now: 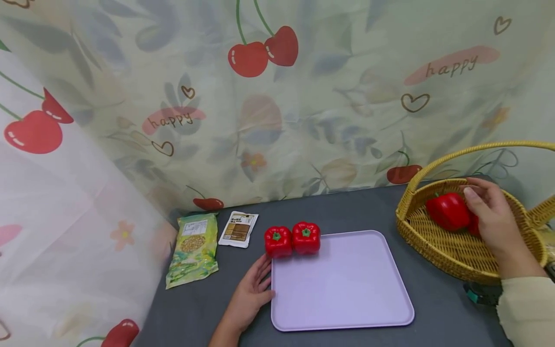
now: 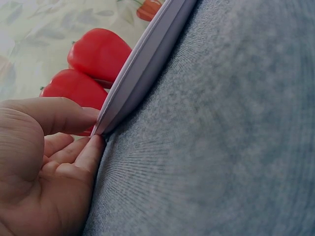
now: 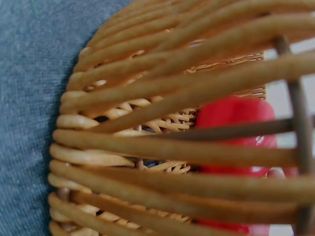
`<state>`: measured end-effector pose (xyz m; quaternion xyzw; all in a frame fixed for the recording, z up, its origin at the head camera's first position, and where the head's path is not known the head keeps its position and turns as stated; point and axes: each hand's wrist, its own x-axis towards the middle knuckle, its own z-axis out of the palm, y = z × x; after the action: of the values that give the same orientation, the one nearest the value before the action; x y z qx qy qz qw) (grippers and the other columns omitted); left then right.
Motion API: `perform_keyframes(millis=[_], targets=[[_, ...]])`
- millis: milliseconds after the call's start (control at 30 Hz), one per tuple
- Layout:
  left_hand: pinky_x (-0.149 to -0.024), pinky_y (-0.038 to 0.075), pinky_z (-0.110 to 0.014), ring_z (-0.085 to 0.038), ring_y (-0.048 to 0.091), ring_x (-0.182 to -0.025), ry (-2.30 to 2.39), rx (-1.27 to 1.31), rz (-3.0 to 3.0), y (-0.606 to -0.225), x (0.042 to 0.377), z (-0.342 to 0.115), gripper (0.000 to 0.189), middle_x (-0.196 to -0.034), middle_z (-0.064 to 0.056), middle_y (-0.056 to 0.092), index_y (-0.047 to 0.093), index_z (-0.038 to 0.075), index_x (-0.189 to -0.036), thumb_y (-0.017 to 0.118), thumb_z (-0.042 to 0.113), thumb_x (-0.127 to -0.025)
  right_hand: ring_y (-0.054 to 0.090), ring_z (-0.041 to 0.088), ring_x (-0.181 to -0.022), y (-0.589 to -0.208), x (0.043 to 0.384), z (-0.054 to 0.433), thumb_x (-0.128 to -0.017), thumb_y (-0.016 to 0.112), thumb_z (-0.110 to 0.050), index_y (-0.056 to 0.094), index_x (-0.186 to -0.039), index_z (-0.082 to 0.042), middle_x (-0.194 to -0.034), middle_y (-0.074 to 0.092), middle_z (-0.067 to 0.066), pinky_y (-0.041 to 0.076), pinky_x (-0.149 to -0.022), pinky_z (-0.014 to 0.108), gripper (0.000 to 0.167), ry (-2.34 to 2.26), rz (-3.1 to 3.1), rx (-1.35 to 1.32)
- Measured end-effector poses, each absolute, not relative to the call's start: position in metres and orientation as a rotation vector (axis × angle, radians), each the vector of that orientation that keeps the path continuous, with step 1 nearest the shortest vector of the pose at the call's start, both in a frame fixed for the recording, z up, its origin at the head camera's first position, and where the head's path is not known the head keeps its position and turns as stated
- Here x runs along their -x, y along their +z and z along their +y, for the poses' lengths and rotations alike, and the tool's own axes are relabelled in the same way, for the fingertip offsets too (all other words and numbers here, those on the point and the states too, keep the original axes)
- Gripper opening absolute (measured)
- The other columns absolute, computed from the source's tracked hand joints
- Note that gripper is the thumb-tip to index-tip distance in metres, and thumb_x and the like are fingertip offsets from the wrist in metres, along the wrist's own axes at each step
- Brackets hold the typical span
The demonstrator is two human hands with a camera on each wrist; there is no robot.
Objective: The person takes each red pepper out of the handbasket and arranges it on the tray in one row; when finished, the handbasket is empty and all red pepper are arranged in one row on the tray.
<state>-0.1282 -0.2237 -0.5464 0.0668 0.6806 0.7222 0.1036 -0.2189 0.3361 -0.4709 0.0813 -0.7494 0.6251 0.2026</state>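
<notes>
My left hand [image 1: 251,291] is at the left side of a lilac tray [image 1: 342,289]; in the left wrist view the thumb and fingers pinch its rim [image 2: 142,64]. Two red bell peppers [image 1: 278,242] [image 1: 306,238] stand side by side at the tray's far left corner, stems up. At the right, my right hand [image 1: 496,219] reaches into a wicker basket [image 1: 442,258], beside a red bell pepper [image 1: 448,212]. Another red piece shows partly behind the hand. Whether the fingers close round it is hidden; the right wrist view shows mostly weave, with red pepper [image 3: 236,115] behind it.
Left of the tray, a green-yellow food packet [image 1: 192,250] and a small white-and-brown sachet [image 1: 238,229] lie on the dark grey cloth [image 1: 234,332]. The basket's tall handle [image 1: 468,150] arches over it. A dark object [image 1: 479,293] sits under its near edge. Printed curtains [image 1: 303,120] hang behind.
</notes>
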Motion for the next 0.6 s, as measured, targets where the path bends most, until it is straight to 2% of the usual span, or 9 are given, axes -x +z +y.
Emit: perform_keyframes(millis=[67, 133, 233, 333, 433, 533, 600], targets=[[-0.12, 0.038, -0.033, -0.042, 0.025, -0.16, 2.125, -0.193, 2.016, -0.5464, 0.1281, -0.2238, 0.095, -0.173, -0.027, 0.027, 0.023, -0.006, -0.169, 0.064, -0.024, -0.085, 0.048, 0.003, -0.119, -0.4704, 0.2191, 0.336, -0.114, 0.053, -0.015, 0.046, -0.159, -0.015, -0.132, 0.053, -0.014, 0.041, -0.088, 0.008, 0.046, 1.64, -2.221, -0.183], [-0.12, 0.038, -0.034, -0.041, 0.026, -0.16, 2.121, -0.188, 2.019, -0.5463, 0.1282, -0.2237, 0.095, -0.173, -0.027, 0.027, 0.023, -0.005, -0.169, 0.063, -0.024, -0.085, 0.048, 0.011, -0.124, -0.4696, 0.2193, 0.3355, -0.113, 0.057, -0.019, 0.039, -0.164, -0.011, -0.138, 0.051, -0.006, 0.04, -0.085, 0.006, 0.055, 1.549, -2.345, -0.154], [-0.12, 0.038, -0.033, -0.042, 0.025, -0.16, 2.125, -0.191, 2.018, -0.5464, 0.1287, -0.2238, 0.095, -0.173, -0.028, 0.027, 0.023, -0.006, -0.169, 0.063, -0.025, -0.085, 0.043, 0.036, -0.136, -0.4683, 0.2206, 0.3341, -0.111, 0.062, -0.024, 0.028, -0.168, -0.002, -0.15, 0.047, 0.017, 0.039, -0.082, 0.003, 0.07, 1.501, -2.48, -0.128], [-0.119, 0.039, -0.032, -0.042, 0.025, -0.16, 2.129, -0.192, 2.014, -0.5461, 0.1288, -0.2236, 0.096, -0.173, -0.028, 0.026, 0.023, -0.006, -0.169, 0.063, -0.025, -0.084, 0.035, 0.059, -0.138, -0.4683, 0.2228, 0.333, -0.109, 0.066, -0.028, 0.021, -0.168, 0.002, -0.157, 0.037, 0.036, 0.037, -0.081, 0.002, 0.08, 1.459, -2.593, -0.131], [-0.119, 0.039, -0.033, -0.043, 0.025, -0.16, 2.131, -0.196, 2.015, -0.5459, 0.1288, -0.2233, 0.096, -0.173, -0.028, 0.026, 0.023, -0.006, -0.169, 0.063, -0.025, -0.084, 0.036, 0.064, -0.136, -0.4698, 0.2255, 0.3335, -0.107, 0.07, -0.029, 0.023, -0.167, 0.005, -0.158, 0.035, 0.04, 0.036, -0.082, 0.001, 0.083, 1.425, -2.657, -0.158], [-0.119, 0.039, -0.033, -0.043, 0.025, -0.16, 2.131, -0.2, 2.014, -0.5458, 0.1289, -0.2233, 0.097, -0.173, -0.027, 0.026, 0.023, -0.006, -0.169, 0.062, -0.025, -0.083, 0.039, 0.063, -0.133, -0.4724, 0.2275, 0.335, -0.105, 0.074, -0.028, 0.034, -0.162, 0.009, -0.155, 0.035, 0.04, 0.036, -0.082, 0.001, 0.079, 1.346, -2.699, -0.213], [-0.12, 0.039, -0.033, -0.043, 0.025, -0.16, 2.131, -0.203, 2.011, -0.5458, 0.1289, -0.2233, 0.097, -0.173, -0.027, 0.026, 0.022, -0.006, -0.169, 0.062, -0.025, -0.083, 0.04, 0.062, -0.13, -0.4739, 0.2283, 0.3353, -0.103, 0.076, -0.029, 0.041, -0.157, 0.01, -0.153, 0.035, 0.04, 0.036, -0.077, 0.0, 0.076, 1.287, -2.729, -0.248]])
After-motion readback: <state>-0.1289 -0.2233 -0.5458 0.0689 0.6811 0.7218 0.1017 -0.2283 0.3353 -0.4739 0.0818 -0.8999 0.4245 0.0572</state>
